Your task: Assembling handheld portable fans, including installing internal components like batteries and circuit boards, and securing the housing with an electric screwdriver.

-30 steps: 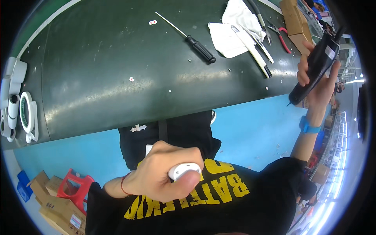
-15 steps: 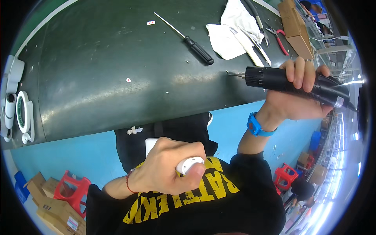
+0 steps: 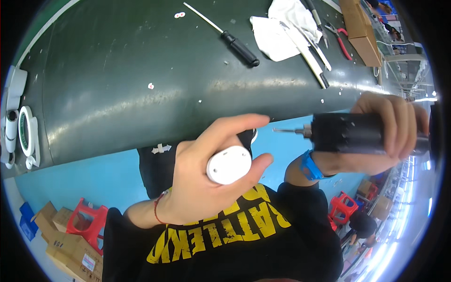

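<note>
In front of my chest my left hand (image 3: 202,174) holds a white plastic part with an oval end face (image 3: 230,165). Small holes show in that face. Thumb and index finger stick out past it, while the other fingers wrap round its body. My right hand (image 3: 392,127), a blue watch on its wrist, is closed round a black electric screwdriver (image 3: 350,132). The tool lies roughly level, its thin bit (image 3: 289,130) pointing left toward the white part, with a gap between them. Motion blurs the tool and the right hand a little.
On the dark green bench (image 3: 117,61) lie a black-handled screwdriver (image 3: 239,49), a white cloth (image 3: 275,37), tweezers (image 3: 312,44) and red-handled pliers (image 3: 342,41). Tape rolls (image 3: 29,131) sit at the left edge. A cardboard box (image 3: 359,35) stands far right; red stools (image 3: 89,223) are on the floor.
My left hand has risen, its thumb and index finger have spread, and the white part's end face has come into fuller view. My right hand has lowered the electric screwdriver below the bench edge.
</note>
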